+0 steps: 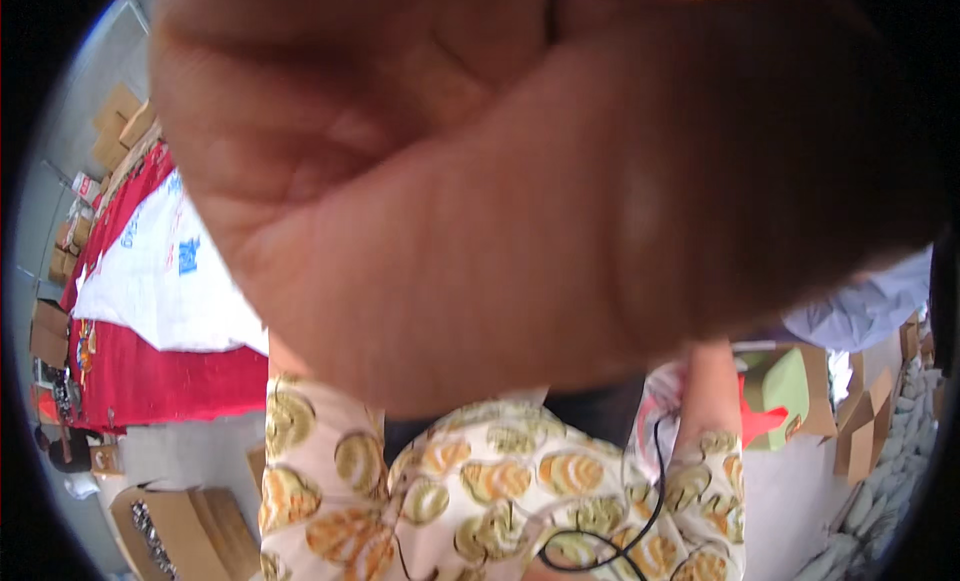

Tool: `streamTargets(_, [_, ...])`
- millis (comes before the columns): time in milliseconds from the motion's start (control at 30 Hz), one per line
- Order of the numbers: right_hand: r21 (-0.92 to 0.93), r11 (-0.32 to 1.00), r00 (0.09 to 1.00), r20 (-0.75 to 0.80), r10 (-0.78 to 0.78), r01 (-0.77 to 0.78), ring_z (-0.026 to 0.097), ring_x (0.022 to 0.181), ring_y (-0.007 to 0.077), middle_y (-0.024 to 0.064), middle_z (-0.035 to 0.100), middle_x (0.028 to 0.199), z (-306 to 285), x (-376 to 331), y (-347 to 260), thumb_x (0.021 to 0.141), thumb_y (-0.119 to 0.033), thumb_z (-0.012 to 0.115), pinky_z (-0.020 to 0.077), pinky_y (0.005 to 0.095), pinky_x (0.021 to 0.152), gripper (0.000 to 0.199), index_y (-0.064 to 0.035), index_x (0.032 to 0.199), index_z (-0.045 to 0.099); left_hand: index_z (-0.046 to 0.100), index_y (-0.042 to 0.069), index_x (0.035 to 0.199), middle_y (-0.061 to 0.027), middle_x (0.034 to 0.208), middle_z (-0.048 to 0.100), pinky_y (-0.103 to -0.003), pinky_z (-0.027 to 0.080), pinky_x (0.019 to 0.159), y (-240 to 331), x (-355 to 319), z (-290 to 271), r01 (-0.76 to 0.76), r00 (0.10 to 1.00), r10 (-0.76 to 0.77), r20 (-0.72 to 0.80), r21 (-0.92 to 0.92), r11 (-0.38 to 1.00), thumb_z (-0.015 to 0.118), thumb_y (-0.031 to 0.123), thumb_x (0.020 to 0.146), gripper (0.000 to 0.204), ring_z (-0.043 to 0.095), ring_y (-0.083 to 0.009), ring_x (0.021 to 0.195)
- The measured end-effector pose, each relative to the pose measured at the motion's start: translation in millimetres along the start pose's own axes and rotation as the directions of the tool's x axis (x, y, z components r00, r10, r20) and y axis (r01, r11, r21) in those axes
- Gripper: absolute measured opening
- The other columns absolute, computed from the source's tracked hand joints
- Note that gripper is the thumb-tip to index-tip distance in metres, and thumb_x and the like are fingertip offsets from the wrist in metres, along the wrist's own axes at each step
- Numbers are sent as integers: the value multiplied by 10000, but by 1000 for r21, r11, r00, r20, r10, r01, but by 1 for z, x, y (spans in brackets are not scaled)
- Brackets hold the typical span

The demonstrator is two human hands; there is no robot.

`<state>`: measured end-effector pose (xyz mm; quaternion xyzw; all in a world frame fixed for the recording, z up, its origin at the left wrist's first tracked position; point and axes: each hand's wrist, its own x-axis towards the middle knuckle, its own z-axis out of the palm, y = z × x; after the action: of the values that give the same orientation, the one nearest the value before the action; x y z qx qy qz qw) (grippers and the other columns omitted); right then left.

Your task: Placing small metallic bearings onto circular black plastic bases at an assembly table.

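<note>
A large, blurred hand (pixel 430 231) fills the upper and middle part of the head view, very close to the camera. Its creases and a thick finger or thumb show, but I cannot tell whether it is my left hand or my right hand, or whether it holds anything. My left forearm (pixel 287 359) rises from a patterned sleeve and passes behind it. On the other side my right forearm (pixel 710 391) goes up and is also covered. A thin black cable (pixel 655 491) hangs in loops over my cream, orange and green patterned clothing (pixel 500 481).
At left a white printed sack (pixel 160 271) lies on a red cloth (pixel 190 386). An open cardboard box (pixel 190 531) stands at lower left. To the right are a pale green container (pixel 775 391), more boxes (pixel 865 421) and a heap of greyish packets (pixel 890 481).
</note>
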<state>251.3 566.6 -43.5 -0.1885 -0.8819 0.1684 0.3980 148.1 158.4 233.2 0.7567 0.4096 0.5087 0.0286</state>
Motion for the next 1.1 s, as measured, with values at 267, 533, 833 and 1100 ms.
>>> streamTargets(267, [-88, 996, 995, 94, 25, -17, 671, 1103, 337, 158, 700, 1163, -1, -1, 4, 935, -81, 628, 529, 416, 964, 186, -15, 1084, 716, 661, -57, 1206, -150, 1051, 726, -260, 544, 652, 8, -6, -20, 51, 969, -7, -246, 172, 984, 633, 137, 957, 317, 687, -145, 742])
streamTargets(533, [-58, 998, 996, 92, 12, -7, 674, 1098, 334, 160, 703, 1152, -4, 0, 7, 940, -80, 633, 529, 408, 963, 170, -5, 1073, 711, 623, -46, 1281, -170, 1081, 733, -257, 535, 646, -74, -80, -119, 455, 575, -407, -710, -137, 880, 721, 282, 983, 454, 709, -178, 792])
streamTargets(833, [-66, 998, 995, 97, 28, -22, 661, 1133, 318, 138, 693, 1196, -8, 0, 9, 953, -93, 632, 513, 393, 986, 192, -22, 1116, 705, 663, 19, 1138, -126, 1042, 740, -285, 545, 631, -136, -185, -99, 388, 141, -692, -708, -603, 697, 551, 108, 1019, 186, 679, -183, 742])
streamTargets(1100, [-169, 986, 974, 222, 32, 6, 677, 1090, 348, 179, 714, 1133, -18, 38, -15, 964, -107, 628, 519, 394, 952, 207, -21, 1133, 712, 652, 39, 1109, -98, 1007, 720, -296, 529, 661, -169, -191, -22, 230, 35, -851, -524, -824, 517, 554, 116, 1004, 163, 659, -175, 774])
